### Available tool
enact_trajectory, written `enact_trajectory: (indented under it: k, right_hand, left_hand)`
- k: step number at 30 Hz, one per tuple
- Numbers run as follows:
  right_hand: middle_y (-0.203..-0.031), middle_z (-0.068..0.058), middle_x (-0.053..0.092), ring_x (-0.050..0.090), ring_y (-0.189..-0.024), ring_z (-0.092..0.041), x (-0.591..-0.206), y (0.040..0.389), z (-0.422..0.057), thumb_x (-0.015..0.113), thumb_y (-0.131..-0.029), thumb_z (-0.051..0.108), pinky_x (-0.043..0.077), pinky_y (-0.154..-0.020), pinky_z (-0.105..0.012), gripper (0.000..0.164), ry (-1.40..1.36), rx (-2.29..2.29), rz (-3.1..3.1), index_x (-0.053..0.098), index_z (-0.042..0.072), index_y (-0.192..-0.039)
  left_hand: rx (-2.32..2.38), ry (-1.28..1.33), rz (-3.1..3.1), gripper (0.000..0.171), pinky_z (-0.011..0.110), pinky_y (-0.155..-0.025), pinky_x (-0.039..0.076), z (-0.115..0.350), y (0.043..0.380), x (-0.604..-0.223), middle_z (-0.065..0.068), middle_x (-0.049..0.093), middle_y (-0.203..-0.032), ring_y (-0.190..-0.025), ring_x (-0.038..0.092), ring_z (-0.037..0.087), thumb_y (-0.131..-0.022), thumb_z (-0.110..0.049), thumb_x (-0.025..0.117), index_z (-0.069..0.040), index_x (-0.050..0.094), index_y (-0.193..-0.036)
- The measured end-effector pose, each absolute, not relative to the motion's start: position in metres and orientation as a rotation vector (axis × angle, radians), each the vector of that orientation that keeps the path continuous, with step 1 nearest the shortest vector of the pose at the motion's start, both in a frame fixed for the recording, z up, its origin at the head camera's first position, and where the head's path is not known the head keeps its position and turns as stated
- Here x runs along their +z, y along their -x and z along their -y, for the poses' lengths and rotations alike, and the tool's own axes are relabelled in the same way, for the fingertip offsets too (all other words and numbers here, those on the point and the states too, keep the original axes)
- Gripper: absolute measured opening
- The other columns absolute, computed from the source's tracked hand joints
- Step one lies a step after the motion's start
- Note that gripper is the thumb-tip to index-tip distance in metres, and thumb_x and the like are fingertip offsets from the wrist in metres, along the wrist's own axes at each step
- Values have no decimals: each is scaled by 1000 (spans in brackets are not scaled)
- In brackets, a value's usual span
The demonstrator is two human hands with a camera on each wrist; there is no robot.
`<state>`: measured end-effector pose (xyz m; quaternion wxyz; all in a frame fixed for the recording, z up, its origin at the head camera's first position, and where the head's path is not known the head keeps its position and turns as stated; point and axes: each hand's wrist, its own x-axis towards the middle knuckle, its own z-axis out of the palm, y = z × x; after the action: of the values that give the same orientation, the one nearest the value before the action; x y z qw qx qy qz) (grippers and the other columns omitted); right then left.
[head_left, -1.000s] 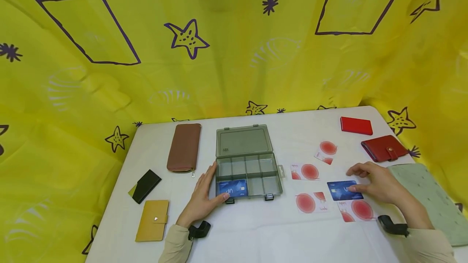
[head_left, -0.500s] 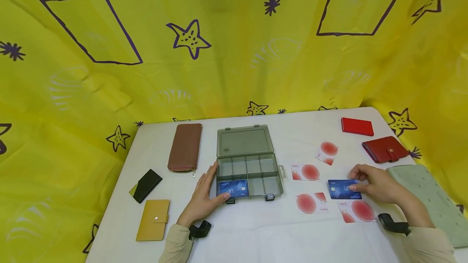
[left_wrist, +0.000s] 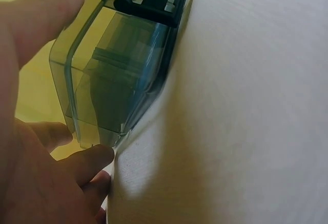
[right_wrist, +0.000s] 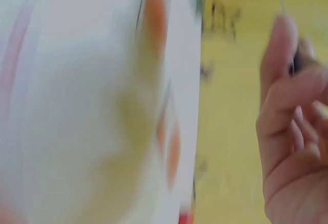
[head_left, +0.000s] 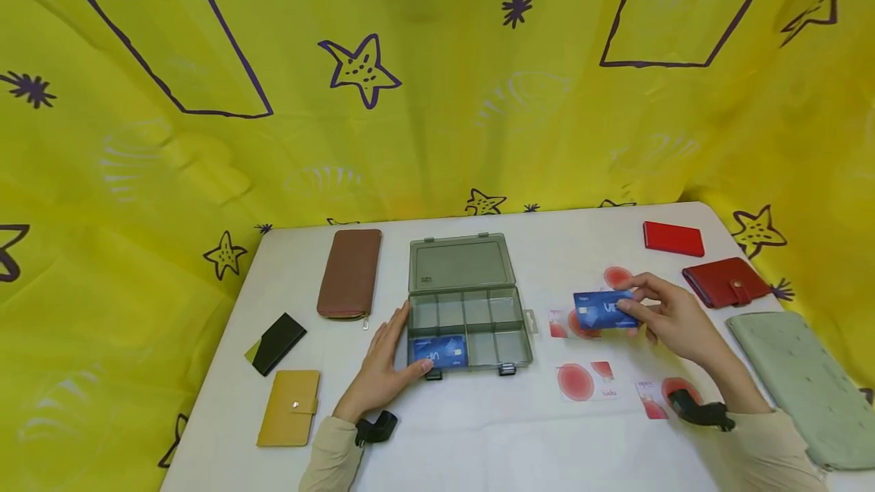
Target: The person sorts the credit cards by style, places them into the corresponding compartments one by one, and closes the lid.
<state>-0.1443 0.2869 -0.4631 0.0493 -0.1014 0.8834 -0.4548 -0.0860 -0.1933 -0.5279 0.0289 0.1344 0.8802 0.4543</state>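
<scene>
My right hand (head_left: 673, 313) pinches a blue VIP card (head_left: 601, 310) between thumb and fingers, raised over the red-and-white cards on the table. The right wrist view shows this hand (right_wrist: 294, 116) with the card seen thin and edge-on. A translucent grey-green compartment box (head_left: 494, 327) lies with its lid (head_left: 461, 264) folded back. Another blue VIP card (head_left: 440, 351) lies in its front-left compartment. My left hand (head_left: 378, 367) rests against the box, fingers along its left side and thumb at the front edge. In the left wrist view its fingertips (left_wrist: 97, 155) touch the box wall.
Several red-and-white cards (head_left: 586, 382) lie right of the box. Farther right are a red card case (head_left: 673, 238), a dark red wallet (head_left: 726, 282) and a pale green cloth-like piece (head_left: 800, 386). Left lie a brown wallet (head_left: 349, 273), a black holder (head_left: 279, 344) and a yellow wallet (head_left: 289, 408).
My right hand has picked up the blue VIP card from the table and moved it up and to the left. The left hand stays against the box.
</scene>
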Motion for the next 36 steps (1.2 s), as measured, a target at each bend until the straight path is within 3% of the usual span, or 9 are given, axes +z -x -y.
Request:
enact_trajectory:
  k: [5,10,15,21,24,29,36]
  right_hand:
    - [-110,-21,62,75,-78,-20,-464,147,-229,74,-100,10,65,-67,-28,44,334,-1603,-2465,60,0,-141]
    - [-118,-26,62,78,-90,-18,-474,143,-173,80,-94,4,66,-80,-28,62,537,-1725,-2127,53,-6,-149]
    - [-114,-24,65,72,-85,-9,-480,141,-127,82,-90,1,63,-79,-20,65,767,-1658,-2082,53,-12,-147]
    - [-106,-13,74,67,-76,-2,-484,137,-90,88,-86,10,56,-66,-20,60,955,-1483,-2284,64,-7,-138]
    - [-112,-11,73,65,-73,1,-486,135,-79,91,-84,16,55,-69,-21,61,1011,-1367,-2412,67,-1,-137]
    - [-126,-9,60,60,-76,1,-485,129,-77,94,-81,22,49,-77,-23,66,980,-1222,-2583,68,10,-140]
    - [-115,-18,59,63,-76,-3,-481,140,-131,93,-80,8,50,-61,-20,59,928,-1395,-2616,69,2,-133]
  left_hand:
    - [1400,-422,-2718,104,62,-133,7,193,87,-528,15,22,-177,-163,19,43,-93,-36,82,-12,18,-171]
    - [1382,-404,-2710,107,61,-133,8,194,88,-527,15,22,-177,-164,18,42,-92,-39,83,-15,17,-172]
    - [1377,-352,-2667,113,61,-134,6,194,88,-525,11,19,-178,-165,12,39,-88,-42,86,-21,15,-173]
    - [1371,-335,-2637,116,61,-134,3,196,86,-523,8,16,-179,-166,8,38,-86,-40,88,-21,13,-173]
    - [1378,-333,-2639,115,62,-134,4,196,86,-523,9,16,-179,-166,8,40,-86,-39,88,-20,14,-173]
    - [1371,-341,-2647,115,62,-134,5,196,86,-524,9,17,-179,-166,8,39,-87,-38,88,-21,13,-173]
    - [1376,-332,-2645,116,60,-135,5,195,85,-524,8,17,-179,-166,9,37,-86,-39,89,-23,14,-173]
